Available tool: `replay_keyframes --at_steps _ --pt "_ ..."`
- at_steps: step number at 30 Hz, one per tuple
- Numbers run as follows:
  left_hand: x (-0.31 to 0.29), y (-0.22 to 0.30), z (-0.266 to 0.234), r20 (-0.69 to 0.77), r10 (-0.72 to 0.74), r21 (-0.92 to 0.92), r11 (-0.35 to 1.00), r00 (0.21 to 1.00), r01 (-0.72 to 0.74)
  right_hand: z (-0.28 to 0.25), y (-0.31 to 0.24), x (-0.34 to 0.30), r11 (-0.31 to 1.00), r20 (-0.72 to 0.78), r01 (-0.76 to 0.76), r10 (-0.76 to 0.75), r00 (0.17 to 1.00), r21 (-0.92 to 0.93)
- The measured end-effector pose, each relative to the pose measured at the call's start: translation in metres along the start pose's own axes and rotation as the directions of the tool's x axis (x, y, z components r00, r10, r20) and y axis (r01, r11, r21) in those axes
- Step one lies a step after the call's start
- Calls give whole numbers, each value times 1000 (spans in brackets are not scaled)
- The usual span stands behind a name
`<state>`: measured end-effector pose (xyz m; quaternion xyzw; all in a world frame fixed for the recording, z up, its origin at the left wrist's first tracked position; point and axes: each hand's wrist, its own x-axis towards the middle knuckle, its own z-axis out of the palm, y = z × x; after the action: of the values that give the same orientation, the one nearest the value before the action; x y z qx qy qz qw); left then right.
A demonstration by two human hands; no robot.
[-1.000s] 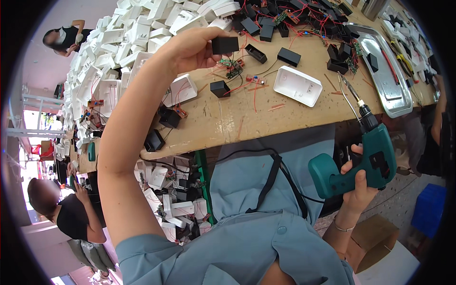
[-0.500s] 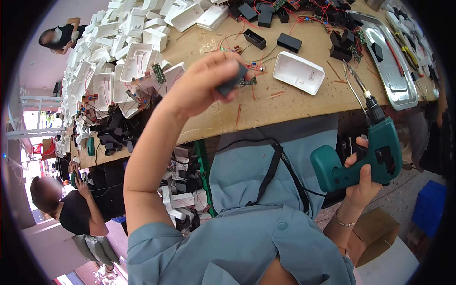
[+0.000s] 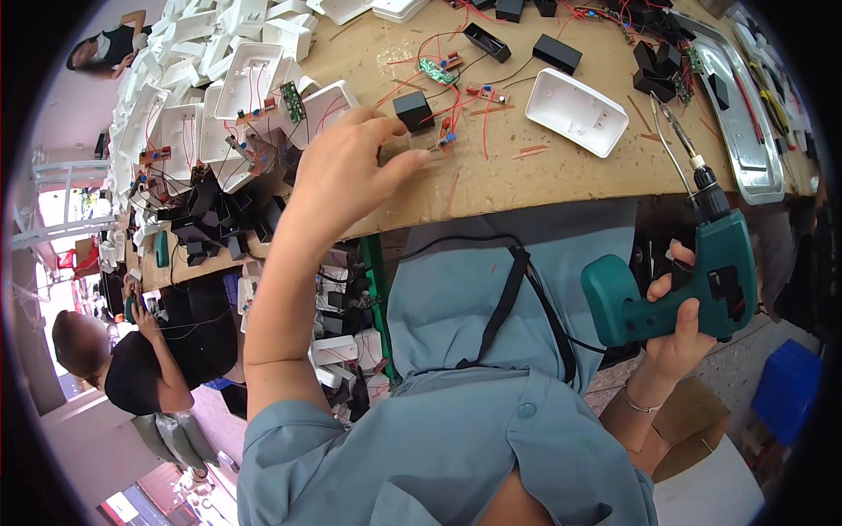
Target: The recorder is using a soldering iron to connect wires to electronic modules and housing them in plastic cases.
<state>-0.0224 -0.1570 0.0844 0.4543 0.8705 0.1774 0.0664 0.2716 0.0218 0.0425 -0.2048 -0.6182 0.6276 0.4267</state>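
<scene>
My left hand (image 3: 351, 167) is over the bench, thumb and forefinger spread apart, with nothing visible between them; its other fingers are partly hidden. Just beyond its fingertips sits a small black box (image 3: 413, 112), apart from the hand. Beside the box, red wires run to a green circuit board (image 3: 437, 71) and small boards with blue and red parts (image 3: 446, 138). My right hand (image 3: 680, 337) grips the handle of a green soldering gun (image 3: 668, 285), its metal tip and thin feed tube pointing up toward the bench. An open white plastic case (image 3: 577, 112) lies between the two hands, farther in.
White cases (image 3: 254, 79) are heaped at the left, with black boxes (image 3: 206, 215) in front. More black boxes (image 3: 557, 54) and wired boards lie at the back. A metal tray (image 3: 741, 131) with hand tools stands at the right. A co-worker (image 3: 145, 377) sits at the left.
My left hand has let go of the black box, which now rests on the bench, and has drawn back leftward with fingers spread. The right hand still holds the soldering gun.
</scene>
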Motion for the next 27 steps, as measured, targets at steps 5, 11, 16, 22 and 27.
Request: replay_keyframes --at_steps 5,11,16,22,27 --pt "0 19 22 -297 265 275 944 917 -183 -1 0 -1 1000 10 -6 6 1000 -10" --pt "13 43 44 -483 228 332 941 845 -64 -1 1 -1 1000 16 -11 11 1000 4" --pt "24 48 53 -508 199 320 947 838 -31 -1 1 -1 1000 21 -17 17 1000 3" --pt "24 40 51 -478 193 403 915 857 19 -2 3 0 999 24 -28 27 999 19" --pt "13 32 41 -486 278 346 932 829 -109 -4 6 1 997 18 -11 9 1000 76"
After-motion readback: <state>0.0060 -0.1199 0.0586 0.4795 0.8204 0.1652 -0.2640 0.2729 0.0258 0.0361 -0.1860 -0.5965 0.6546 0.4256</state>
